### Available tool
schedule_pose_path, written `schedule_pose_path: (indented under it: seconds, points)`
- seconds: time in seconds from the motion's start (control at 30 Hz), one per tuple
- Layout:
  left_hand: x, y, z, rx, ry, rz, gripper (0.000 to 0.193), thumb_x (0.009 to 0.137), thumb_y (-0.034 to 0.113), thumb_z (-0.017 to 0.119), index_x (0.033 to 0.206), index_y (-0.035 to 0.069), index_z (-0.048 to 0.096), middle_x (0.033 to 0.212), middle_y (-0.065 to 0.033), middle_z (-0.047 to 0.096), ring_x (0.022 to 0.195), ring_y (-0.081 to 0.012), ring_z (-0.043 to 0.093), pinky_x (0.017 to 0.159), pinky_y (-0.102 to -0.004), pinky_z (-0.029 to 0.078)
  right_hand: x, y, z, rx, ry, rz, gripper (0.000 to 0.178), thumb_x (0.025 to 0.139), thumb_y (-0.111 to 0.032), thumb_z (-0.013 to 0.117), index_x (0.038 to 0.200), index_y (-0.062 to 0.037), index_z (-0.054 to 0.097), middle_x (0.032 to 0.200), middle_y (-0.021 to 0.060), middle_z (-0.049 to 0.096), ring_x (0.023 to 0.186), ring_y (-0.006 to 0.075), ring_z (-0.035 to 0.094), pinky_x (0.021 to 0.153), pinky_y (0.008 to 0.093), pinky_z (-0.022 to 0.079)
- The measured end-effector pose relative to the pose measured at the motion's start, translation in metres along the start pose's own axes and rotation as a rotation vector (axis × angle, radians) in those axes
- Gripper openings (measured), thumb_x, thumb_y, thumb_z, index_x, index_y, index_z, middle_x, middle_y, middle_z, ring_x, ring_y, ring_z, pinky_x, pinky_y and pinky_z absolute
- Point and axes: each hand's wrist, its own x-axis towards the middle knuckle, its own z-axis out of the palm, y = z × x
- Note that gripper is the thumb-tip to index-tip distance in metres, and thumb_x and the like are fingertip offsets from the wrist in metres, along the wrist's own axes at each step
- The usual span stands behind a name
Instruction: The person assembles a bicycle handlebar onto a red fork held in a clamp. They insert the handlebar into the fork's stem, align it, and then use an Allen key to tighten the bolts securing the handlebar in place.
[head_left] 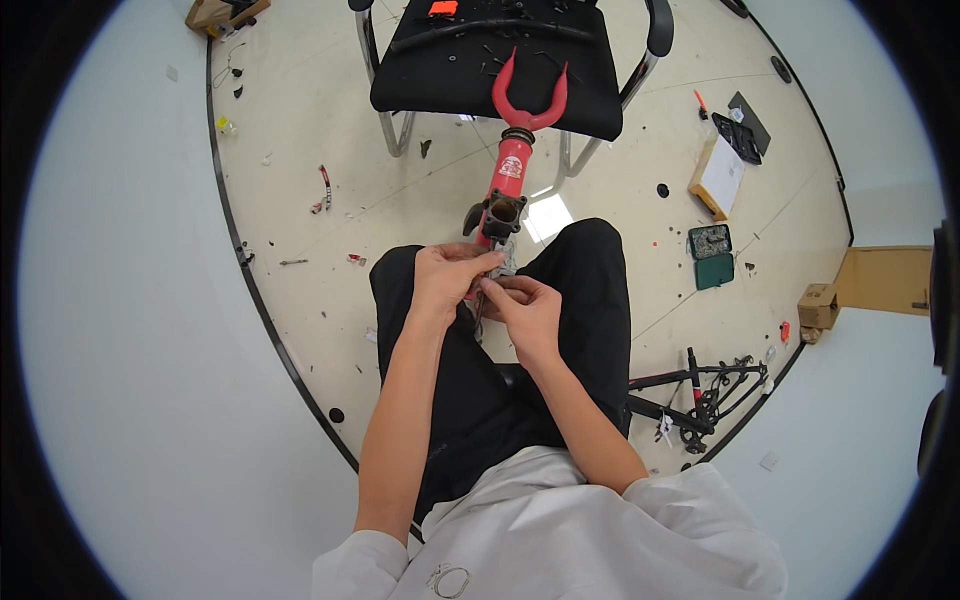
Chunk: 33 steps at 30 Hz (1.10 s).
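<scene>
A red bicycle frame piece with a two-pronged fork [511,165] runs from between my knees to the black chair, its prong tips over the seat. Partway along it is a dark square clamp [503,212] with a round opening facing up. Just below the clamp, my left hand [443,275] has its fingers closed at the tube, thumb against a crumpled grey-white piece [505,258], perhaps a wipe. Close beside it, my right hand [527,312] is closed in a pinch near the tube's lower end. What the right fingertips hold is hidden.
The black chair [440,85] ahead carries a dark bar [495,35] and small loose parts. On the right floor lie an opened green case [713,270], a white-topped box [718,178] and a black bicycle frame [695,395]. Small scraps and parts are scattered at left.
</scene>
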Motion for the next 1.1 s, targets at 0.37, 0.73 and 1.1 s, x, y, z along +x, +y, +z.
schedule_pose_path:
  seconds: [0.37, 0.73, 1.1]
  points:
    - [-0.005, 0.01, 0.003, 0.14, -0.009, 0.012, 0.025, 0.081, 0.012, 0.083, 0.093, -0.005, 0.07, 0.078, -0.0083, 0.071, 0.061, -0.0107, 0.062, 0.057, -0.0244, 0.048, 0.005, -0.007, 0.0, 0.054, -0.02, 0.063, 0.024, 0.091, -0.01, 0.073, 0.102, 0.0096, 0.067, 0.085, 0.0132, 0.073, 0.068, 0.017, 0.071, 0.063, 0.0258, 0.057]
    - [-0.007, 0.021, -0.004, -0.162, -0.254, -0.246, 0.026, 0.095, 0.02, 0.066, 0.1, -0.005, 0.071, 0.071, -0.0044, 0.063, 0.049, -0.0081, 0.045, 0.041, -0.0249, 0.034, 0.016, 0.006, -0.012, 0.409, -0.297, 0.214, 0.024, 0.1, -0.018, 0.06, 0.109, 0.0038, 0.063, 0.097, 0.0127, 0.07, 0.084, 0.021, 0.071, 0.079, 0.0389, 0.06]
    - [0.004, 0.006, -0.005, -0.114, -0.091, -0.206, 0.022, 0.085, 0.013, 0.08, 0.093, -0.007, 0.073, 0.081, -0.0118, 0.071, 0.051, -0.0117, 0.056, 0.04, -0.0268, 0.041, 0.011, -0.004, -0.01, 0.306, -0.331, 0.239, 0.026, 0.101, -0.019, 0.059, 0.107, 0.0058, 0.064, 0.094, 0.015, 0.072, 0.08, 0.0227, 0.073, 0.075, 0.0352, 0.062]
